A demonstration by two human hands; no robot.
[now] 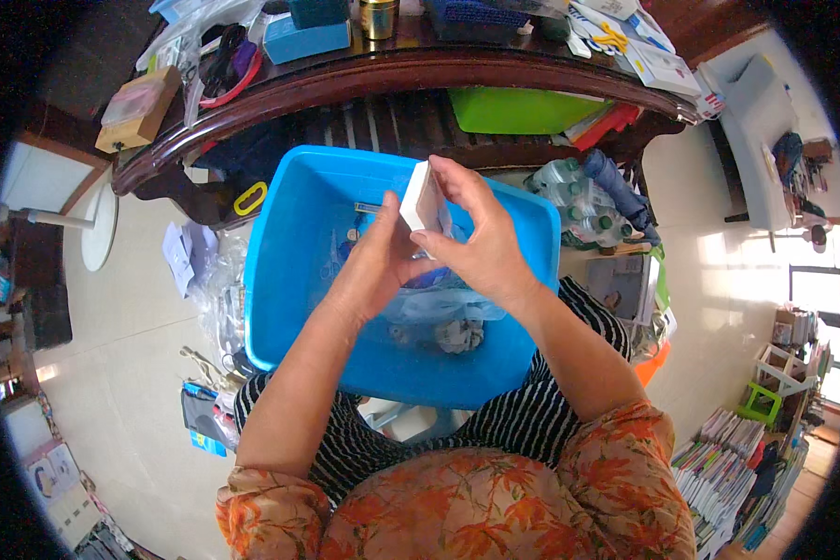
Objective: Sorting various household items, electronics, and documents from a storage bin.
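Over a blue plastic tub [301, 378], my right hand [479, 234] grips a small white box [420, 196] between thumb and fingers, with the box tilted on edge. My left hand [385, 259] is beside the box's lower left side, its thumb pointing up; whether it bears on the box is hard to tell. Down in the tub lie clear plastic bags [448, 304], a crumpled greyish bundle [460, 336], a pair of scissors [332, 259] and other small items partly hidden by my hands. The tub sits before me, between my striped trouser legs.
Beyond the tub stands a dark wooden table [392, 73] bearing a blue box [308, 38], a gold tin [378, 17] and yellow scissors [610, 36]. A green bin [525, 112] is underneath. Plastic bottles [581, 203] stand right of the tub; clear plastic wrapping [220, 287] lies left.
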